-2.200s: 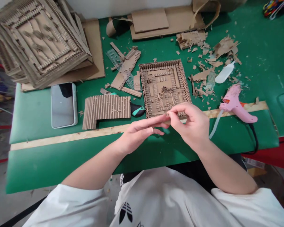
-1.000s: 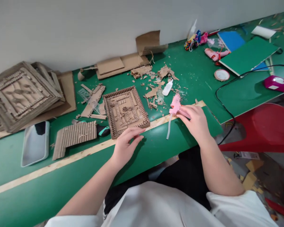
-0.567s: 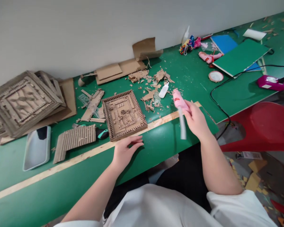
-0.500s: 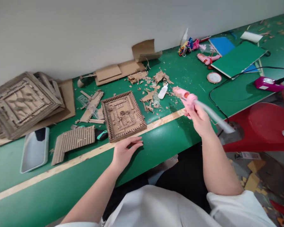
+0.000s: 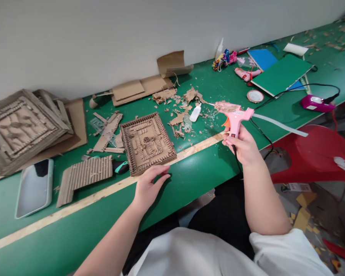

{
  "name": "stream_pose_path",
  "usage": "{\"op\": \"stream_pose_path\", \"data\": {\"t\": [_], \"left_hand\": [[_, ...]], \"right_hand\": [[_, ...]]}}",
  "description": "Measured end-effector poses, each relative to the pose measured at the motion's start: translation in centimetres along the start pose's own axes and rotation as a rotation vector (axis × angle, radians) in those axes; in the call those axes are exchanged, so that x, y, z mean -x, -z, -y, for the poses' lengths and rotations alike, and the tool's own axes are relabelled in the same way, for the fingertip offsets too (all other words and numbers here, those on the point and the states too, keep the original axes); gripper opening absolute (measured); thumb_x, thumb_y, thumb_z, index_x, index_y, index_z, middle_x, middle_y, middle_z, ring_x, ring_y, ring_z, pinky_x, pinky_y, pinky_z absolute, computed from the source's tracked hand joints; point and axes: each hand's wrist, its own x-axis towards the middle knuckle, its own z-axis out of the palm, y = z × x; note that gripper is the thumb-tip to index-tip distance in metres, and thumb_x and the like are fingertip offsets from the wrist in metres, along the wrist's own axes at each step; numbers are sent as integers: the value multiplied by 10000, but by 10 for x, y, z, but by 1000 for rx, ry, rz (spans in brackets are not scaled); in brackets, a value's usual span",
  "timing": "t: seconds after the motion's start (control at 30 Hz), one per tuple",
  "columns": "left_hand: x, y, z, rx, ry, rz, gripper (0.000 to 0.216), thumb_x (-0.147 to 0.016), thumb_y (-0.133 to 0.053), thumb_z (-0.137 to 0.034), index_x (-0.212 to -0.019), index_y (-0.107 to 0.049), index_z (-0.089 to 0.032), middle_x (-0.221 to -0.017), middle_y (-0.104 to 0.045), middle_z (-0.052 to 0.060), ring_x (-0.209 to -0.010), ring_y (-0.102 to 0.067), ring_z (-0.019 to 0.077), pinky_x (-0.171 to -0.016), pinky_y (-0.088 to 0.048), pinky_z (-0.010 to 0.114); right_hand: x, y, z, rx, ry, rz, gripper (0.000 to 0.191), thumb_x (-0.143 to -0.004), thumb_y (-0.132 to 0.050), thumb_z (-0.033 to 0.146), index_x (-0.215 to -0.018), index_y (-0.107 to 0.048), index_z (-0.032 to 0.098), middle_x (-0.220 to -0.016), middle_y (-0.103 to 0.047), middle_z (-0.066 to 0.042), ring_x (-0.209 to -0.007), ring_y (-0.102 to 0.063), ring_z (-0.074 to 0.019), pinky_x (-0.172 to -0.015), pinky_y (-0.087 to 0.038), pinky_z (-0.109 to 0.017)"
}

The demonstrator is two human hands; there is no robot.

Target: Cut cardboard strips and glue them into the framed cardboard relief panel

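Note:
My right hand (image 5: 242,145) is wrapped round the handle of a pink hot glue gun (image 5: 236,115), held up over the table. Its nozzle points left, and a long translucent glue stick (image 5: 280,123) sticks out of the back. My left hand (image 5: 151,184) lies at the near edge of a square cardboard maze tray (image 5: 148,143), fingers stretched out and thumb apart, holding nothing. Inside the tray are corrugated strips and small dark curled pieces. A small white glue bottle (image 5: 195,112) lies among torn cardboard scraps (image 5: 179,117) left of the gun's nozzle.
Stacked cardboard frames (image 5: 25,130) stand at the left, behind a phone (image 5: 36,188) and a corrugated piece (image 5: 86,174). A teal-black cutter handle (image 5: 121,167) lies beside it. At right are a tape roll (image 5: 255,96), green board (image 5: 283,74), purple power strip (image 5: 317,102) and red stool (image 5: 313,153).
My right hand has turned the glue gun from a foreshortened tilt to side-on, so its handle, trigger and cord show. The left hand stays by the tray. The view has shifted slightly.

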Motion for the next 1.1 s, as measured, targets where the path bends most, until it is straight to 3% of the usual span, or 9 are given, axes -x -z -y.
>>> {"op": "stream_pose_path", "data": {"t": [0.2,0.4,0.57,0.8,0.93,1.1], "left_hand": [[2,-1,-4,66,145,-3,244,-714,-723,-387,-875,-731,-203,-836,-748,43,-779,-710,209,-813,-581,349],[3,1,-6,15,64,36,184,-742,-702,-344,-879,-735,-224,-789,-745,24,-741,-703,193,-760,-580,321],[3,1,-5,-7,68,27,171,-757,-683,-363,-850,-743,-233,-818,-740,29,-750,-692,182,-752,-573,301],[1,-1,-10,248,226,-14,269,-687,-746,-390,-857,-726,-182,-832,-730,48,-695,-698,175,-709,-600,295],[-2,-2,-11,407,328,-57,352,-640,-791,-380,-884,-693,-146,-765,-732,53,-710,-709,187,-736,-601,321],[-4,-2,-9,553,348,-83,350,-642,-800,-334,-900,-666,-138,-787,-725,54,-776,-714,201,-735,-596,319]], "right_hand": [[-4,1,-6,20,-7,6,403,-629,-675,281,-977,-491,197,-893,-514,21,-680,-524,-31,-627,-494,-194],[-8,6,-11,78,-11,11,347,-686,-624,314,-991,-506,196,-829,-522,16,-685,-534,-43,-654,-504,-205],[-8,4,-7,30,-16,-7,317,-686,-568,345,-948,-478,191,-810,-516,6,-633,-514,-51,-560,-460,-202],[-10,5,-11,53,-1,44,343,-640,-601,279,-946,-475,188,-822,-500,11,-683,-512,-50,-620,-466,-203],[-11,5,-10,22,-20,-2,394,-585,-608,214,-961,-493,202,-888,-513,15,-686,-519,-37,-628,-481,-195],[-17,10,-8,-16,-57,-120,430,-534,-630,162,-956,-555,189,-848,-544,16,-678,-548,-40,-583,-470,-164]]}}
